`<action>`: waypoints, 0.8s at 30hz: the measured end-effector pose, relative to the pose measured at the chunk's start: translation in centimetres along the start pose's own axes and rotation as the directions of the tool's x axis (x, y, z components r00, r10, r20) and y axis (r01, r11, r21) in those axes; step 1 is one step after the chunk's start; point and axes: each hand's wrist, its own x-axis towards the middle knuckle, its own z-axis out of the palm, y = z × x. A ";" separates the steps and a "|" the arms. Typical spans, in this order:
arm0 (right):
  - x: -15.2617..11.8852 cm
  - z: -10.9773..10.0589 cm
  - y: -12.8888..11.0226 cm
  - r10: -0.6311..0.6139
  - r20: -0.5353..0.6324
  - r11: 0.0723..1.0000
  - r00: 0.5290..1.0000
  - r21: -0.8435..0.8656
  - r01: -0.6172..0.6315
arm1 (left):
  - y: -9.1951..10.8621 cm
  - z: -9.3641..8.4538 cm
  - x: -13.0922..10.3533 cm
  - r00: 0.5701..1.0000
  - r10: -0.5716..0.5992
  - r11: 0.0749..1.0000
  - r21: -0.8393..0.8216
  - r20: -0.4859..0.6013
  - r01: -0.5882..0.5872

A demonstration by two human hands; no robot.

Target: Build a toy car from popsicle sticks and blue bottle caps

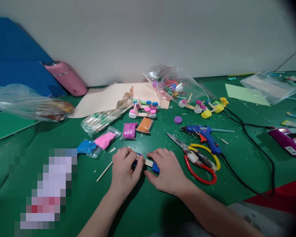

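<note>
Sticks (pixel 148 162), short row: lie on the green desk (pixel 143 210) between the two hands, about mid-width, nearer the front edge than the back. Long axis runs side to side, right end slightly closer to the front edge. A blue lump (pixel 156 167) sits at the right end; more blue shows at the left end, partly covered by fingers.

Head view. Left hand (pixel 125 166) is nearer, thumb and fingers pinching the left end. Right hand (pixel 166 169) curves around the right end, thumb and forefinger spread; cannot tell whether it grips or merely touches the lump.

Containers: clear bag (pixel 88 126) left of mid-desk, long thin sticks inside. Clear sack (pixel 189 82) at the back edge, many coloured caps inside. Small pouch (pixel 92 152), front-left of these, blue and pink filling. Just right of it, purple packet (pixel 129 130) and orange packet (pixel 145 125), side by side. Pink bottle (pixel 66 79) leans at the back-left corner; contents not visible.
</note>
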 end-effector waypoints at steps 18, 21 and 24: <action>-0.1 0.2 0.1 -0.014 -0.026 0.995 1.000 0.100 0.017 | 0.2 -0.1 -0.2 0.999 -0.043 0.998 -0.046 0.000 0.043; -0.1 0.3 0.1 -0.017 -0.036 0.995 0.999 0.101 0.021 | 0.2 0.0 -0.3 0.999 -0.046 0.998 -0.048 0.006 0.046; -0.1 0.3 0.1 -0.018 -0.042 0.994 0.999 0.107 0.022 | 0.1 0.0 -0.3 0.999 -0.049 0.998 -0.045 0.005 0.050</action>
